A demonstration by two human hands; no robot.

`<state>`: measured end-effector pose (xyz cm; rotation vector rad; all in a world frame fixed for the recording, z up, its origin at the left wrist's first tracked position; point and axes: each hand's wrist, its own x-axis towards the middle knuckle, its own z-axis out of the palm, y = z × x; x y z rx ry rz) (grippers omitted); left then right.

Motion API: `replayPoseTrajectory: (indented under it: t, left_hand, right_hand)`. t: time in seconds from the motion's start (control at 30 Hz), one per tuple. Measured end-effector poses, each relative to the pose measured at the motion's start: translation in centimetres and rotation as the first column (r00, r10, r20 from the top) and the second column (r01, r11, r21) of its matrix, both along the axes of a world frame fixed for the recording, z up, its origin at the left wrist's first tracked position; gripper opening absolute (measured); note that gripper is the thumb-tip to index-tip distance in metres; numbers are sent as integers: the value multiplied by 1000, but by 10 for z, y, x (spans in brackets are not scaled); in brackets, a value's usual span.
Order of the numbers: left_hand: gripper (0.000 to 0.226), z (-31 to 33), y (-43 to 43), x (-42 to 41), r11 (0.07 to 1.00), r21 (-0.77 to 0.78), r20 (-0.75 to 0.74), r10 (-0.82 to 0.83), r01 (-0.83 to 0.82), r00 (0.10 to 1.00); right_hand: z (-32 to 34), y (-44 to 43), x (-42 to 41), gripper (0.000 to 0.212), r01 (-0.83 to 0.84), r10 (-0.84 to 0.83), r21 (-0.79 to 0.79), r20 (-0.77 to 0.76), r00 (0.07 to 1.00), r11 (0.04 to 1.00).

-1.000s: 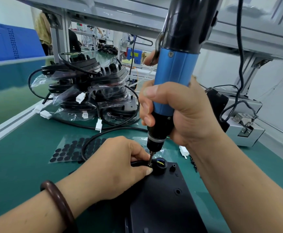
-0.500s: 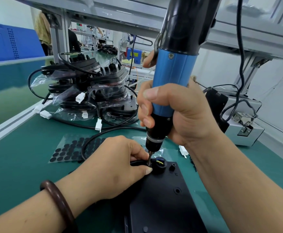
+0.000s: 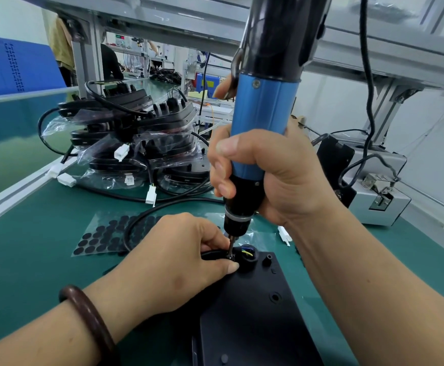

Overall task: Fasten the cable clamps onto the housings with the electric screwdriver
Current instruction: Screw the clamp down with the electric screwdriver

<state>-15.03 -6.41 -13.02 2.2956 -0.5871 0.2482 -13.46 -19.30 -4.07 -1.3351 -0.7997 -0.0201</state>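
Black plastic housing (image 3: 252,320) lies flat at the near edge of the green desk (image 3: 30,254). It is matte and rectangular, with a few small round holes and a short peg on top; its near end is cut off by the frame bottom. At its far left corner is a round port with yellow and blue wires (image 3: 247,251) inside. Just beside the port, under the bit tip, is the cable clamp (image 3: 232,257) (only a small glint shows, shape hard to make out).

Over that corner stands the electric screwdriver (image 3: 263,122), near upright, with a blue barrel, black upper body and black chuck with a silver ring. Its bit touches the clamp spot and its top runs out of frame. Gripping it is the right hand (image 3: 289,178), fingers wrapped tight round the lower barrel, one fingertip up by the metal lever behind.

Low beside it is the left hand (image 3: 173,262), fingers curled together, pinching the black cable (image 3: 139,223) where it meets the housing. The thumb tip presses the housing by the port, and the other fingertips are hidden behind the knuckles. Dark bracelet (image 3: 88,315) on that wrist.

The cable loops toward mid-desk over a clear sheet of black round pads (image 3: 96,239). By the left edge, farther back, is a pile of bagged housings (image 3: 141,143) with white connectors (image 3: 150,198). Grey metal box (image 3: 384,196) at the right edge, partly behind the right wrist.
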Motion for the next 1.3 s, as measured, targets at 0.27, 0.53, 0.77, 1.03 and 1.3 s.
replayPoseTrajectory:
  t: [0.27, 0.53, 0.77, 1.03, 1.3]
  left_hand:
    - [16, -2, 0, 1, 1000, -2, 3, 7, -7, 1000]
    - [23, -4, 3, -1, 997, 68, 40, -42, 40, 998]
    - [27, 0, 5, -3, 980, 201, 115, -26, 3, 993]
    - [22, 0, 4, -3, 978, 209, 102, -3, -18, 995]
    - [21, -4, 5, -1, 984, 177, 95, -24, 7, 995]
  right_hand:
    - [0, -1, -1, 36, -68, 68, -9, -9, 998, 998]
    - [-2, -3, 2, 40, -136, 136, -24, -6, 991, 990]
    - [-1, -5, 2, 46, -118, 118, -12, -11, 993, 993]
    - [-3, -6, 2, 37, -133, 132, -5, -22, 991, 991]
    - [-3, -6, 0, 39, -169, 169, -18, 8, 986, 985]
